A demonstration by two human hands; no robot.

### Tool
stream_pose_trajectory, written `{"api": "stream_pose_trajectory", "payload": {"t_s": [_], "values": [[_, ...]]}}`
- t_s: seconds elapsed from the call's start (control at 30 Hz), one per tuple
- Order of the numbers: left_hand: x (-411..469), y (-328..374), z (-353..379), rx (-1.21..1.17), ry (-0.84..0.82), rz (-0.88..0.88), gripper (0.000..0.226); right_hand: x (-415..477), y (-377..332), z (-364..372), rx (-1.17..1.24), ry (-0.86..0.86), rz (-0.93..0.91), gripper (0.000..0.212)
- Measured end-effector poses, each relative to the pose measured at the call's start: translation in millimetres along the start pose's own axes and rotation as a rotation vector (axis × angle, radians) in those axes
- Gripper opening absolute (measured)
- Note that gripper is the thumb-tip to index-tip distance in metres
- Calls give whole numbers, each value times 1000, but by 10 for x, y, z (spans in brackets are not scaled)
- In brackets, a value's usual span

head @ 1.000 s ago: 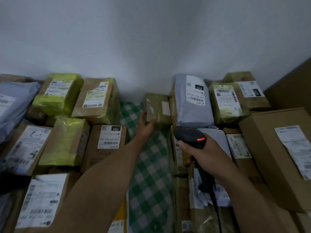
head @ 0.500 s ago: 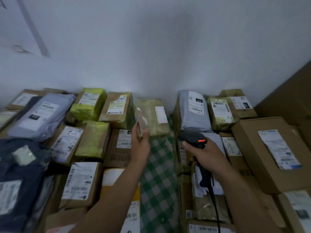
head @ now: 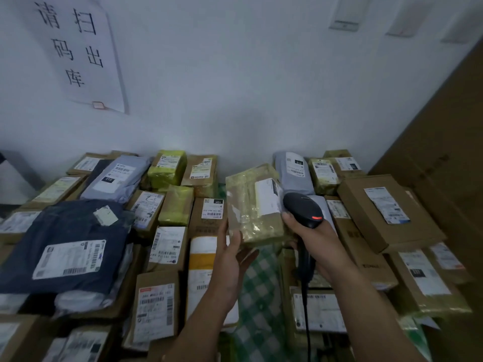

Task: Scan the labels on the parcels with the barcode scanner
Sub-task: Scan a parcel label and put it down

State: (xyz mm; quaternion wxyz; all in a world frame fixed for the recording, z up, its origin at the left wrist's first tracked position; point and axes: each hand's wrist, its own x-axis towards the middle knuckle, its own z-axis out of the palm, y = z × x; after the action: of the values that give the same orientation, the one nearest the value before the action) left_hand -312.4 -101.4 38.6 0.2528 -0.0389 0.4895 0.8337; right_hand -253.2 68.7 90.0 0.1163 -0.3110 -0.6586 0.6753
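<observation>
Since half a second ago the tape-wrapped brown cardboard parcel [head: 248, 212] has come up off the back row and nearer to me, and my view has tipped up enough to show a white paper notice with black characters [head: 78, 48] on the wall.

My left hand [head: 230, 259] holds the parcel clear of the pile from below. The thumb lies on its near face, the palm is under the bottom edge, and the other fingers are hidden behind it, so I can't say how they lie. The parcel is tilted so that its white shipping label [head: 266, 195] faces up and to the right, which I take to be a way of presenting the barcode.

My right hand [head: 317, 239] has its fingers curled tight round the grip of the black handheld barcode scanner [head: 303, 209], whose red light is lit. The scanner head sits just beside the label's right edge. I can't tell whether they touch. I judge that too close and too far to the side for a clean read, so I'd draw it back a little.

The other labelled boxes and mailers stay packed on the bench either side of a strip of green-and-white checked cloth [head: 261, 280], labels up, presumably waiting their turn
</observation>
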Motion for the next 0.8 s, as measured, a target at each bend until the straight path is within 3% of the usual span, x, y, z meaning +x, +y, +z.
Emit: {"api": "stream_pose_trajectory", "payload": {"t_s": [0.1,0.23,0.33,0.43,0.63,0.8], "values": [[-149,15,-41,165,13,44,33,-221,-4,38,9,23,-60,52],[-312,106,-35,292,-59,98,34,-430,-8,111,-79,86,-161,62],[-425,170,-6,320,-172,138,60,-550,-24,163,-122,102,-239,55],[-417,185,-63,291,-160,157,84,-616,-54,158,-109,86,-214,50],[-370,250,-186,249,-205,135,50,-728,-115,146,-37,16,-204,41],[-306,359,-191,297,-258,152,55,-751,-181,198,-55,-47,-183,34]]}}
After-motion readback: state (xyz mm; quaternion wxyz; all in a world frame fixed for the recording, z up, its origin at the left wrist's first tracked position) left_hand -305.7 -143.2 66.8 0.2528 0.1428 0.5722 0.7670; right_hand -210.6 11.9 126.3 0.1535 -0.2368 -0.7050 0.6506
